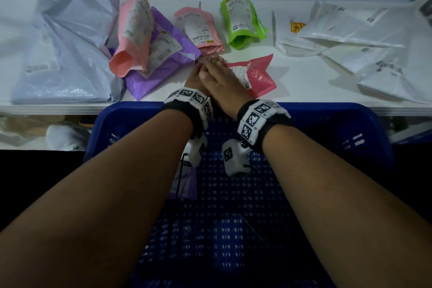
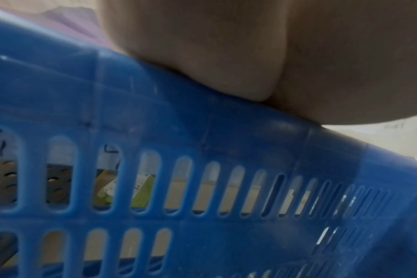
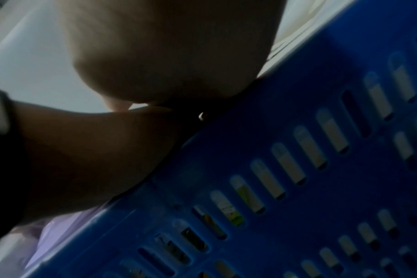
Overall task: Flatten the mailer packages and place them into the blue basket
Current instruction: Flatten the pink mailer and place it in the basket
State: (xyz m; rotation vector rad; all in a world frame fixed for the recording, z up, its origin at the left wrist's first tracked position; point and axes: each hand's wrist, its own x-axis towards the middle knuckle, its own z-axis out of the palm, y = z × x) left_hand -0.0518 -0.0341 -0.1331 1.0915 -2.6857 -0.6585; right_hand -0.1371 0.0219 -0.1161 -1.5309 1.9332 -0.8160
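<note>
My two hands lie stacked flat on the white table [image 1: 304,91], the right hand [image 1: 217,72] on top of the left hand [image 1: 195,77], fingers straight. They press on the left end of a crumpled pink mailer [image 1: 259,75], whose right part sticks out beside the right hand. The blue basket [image 1: 131,112] stands below the table's near edge, under my forearms, with a purple mailer [image 1: 185,182] lying inside. Both wrist views show only a palm heel [image 2: 226,47] [image 3: 167,47] above the basket's slotted wall [image 2: 202,150] [image 3: 298,159]; the fingers are hidden there.
More mailers lie along the table: a large pale one [image 1: 67,54] at the left, a peach one [image 1: 133,37] on a purple one [image 1: 159,65], a pink one [image 1: 201,28], a green one [image 1: 243,21], and several white ones [image 1: 355,37] at the right.
</note>
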